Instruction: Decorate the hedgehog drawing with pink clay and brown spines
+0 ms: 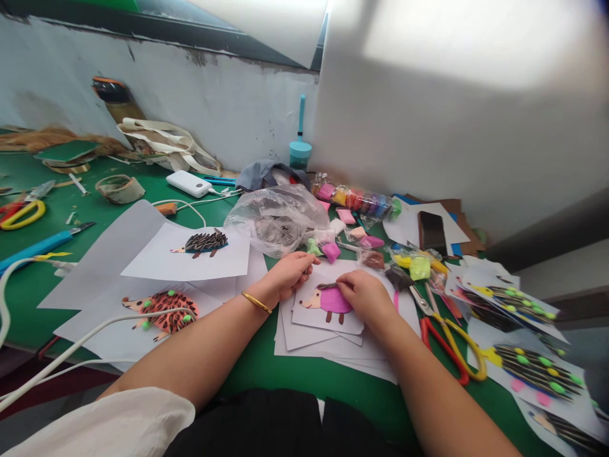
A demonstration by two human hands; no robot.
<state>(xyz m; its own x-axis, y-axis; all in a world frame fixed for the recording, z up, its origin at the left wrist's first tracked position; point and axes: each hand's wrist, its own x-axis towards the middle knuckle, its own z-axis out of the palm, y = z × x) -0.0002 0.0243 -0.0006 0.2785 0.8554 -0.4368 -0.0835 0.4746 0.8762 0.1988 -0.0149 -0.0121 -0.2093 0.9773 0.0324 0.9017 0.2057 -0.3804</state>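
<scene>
A hedgehog picture [335,303] with a pink clay body, cream face and brown legs lies on white paper in front of me. A short row of dark striped sunflower seeds [327,285] runs along the top of its back. My right hand [364,295] pinches at the end of that row, thumb and forefinger together on a seed largely hidden by the fingertips. Above the paper's left edge, my left hand [295,273] is closed with curled fingers; what lies inside them is hidden. Beyond it sits a clear plastic bag [280,219] of sunflower seeds.
Several coloured clay packets [345,217] lie behind the picture. Scissors [450,333] with red and yellow handles are right of my right arm, near seed-covered hedgehog pictures [533,368]. More pictures [200,244] lie left. A white cable [95,336] crosses over my left forearm's side.
</scene>
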